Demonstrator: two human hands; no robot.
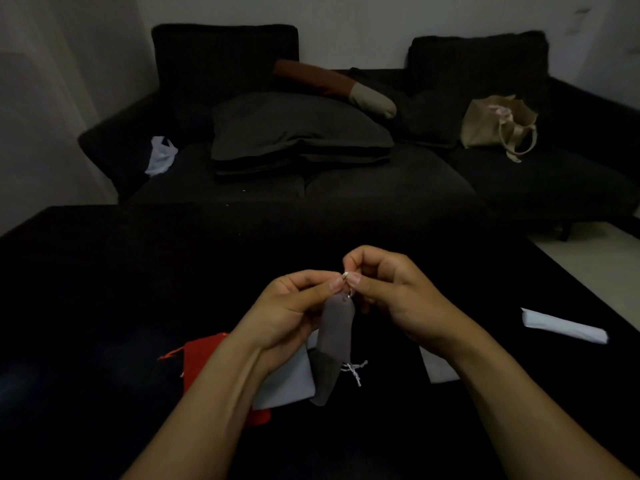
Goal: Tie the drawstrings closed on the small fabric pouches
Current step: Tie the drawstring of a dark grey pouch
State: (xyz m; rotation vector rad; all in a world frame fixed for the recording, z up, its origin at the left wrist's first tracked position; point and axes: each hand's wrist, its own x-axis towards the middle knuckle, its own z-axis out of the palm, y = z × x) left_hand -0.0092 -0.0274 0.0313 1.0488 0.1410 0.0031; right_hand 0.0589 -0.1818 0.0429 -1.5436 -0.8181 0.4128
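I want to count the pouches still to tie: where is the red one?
The red pouch lies on the dark table, low and left of centre, under the left forearm and partly beneath a white pouch.

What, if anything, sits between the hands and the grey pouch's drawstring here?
Nothing visible does. The left hand and the right hand both already pinch the pale drawstring at the top of the grey pouch, which hangs in the air between them above the dark table.
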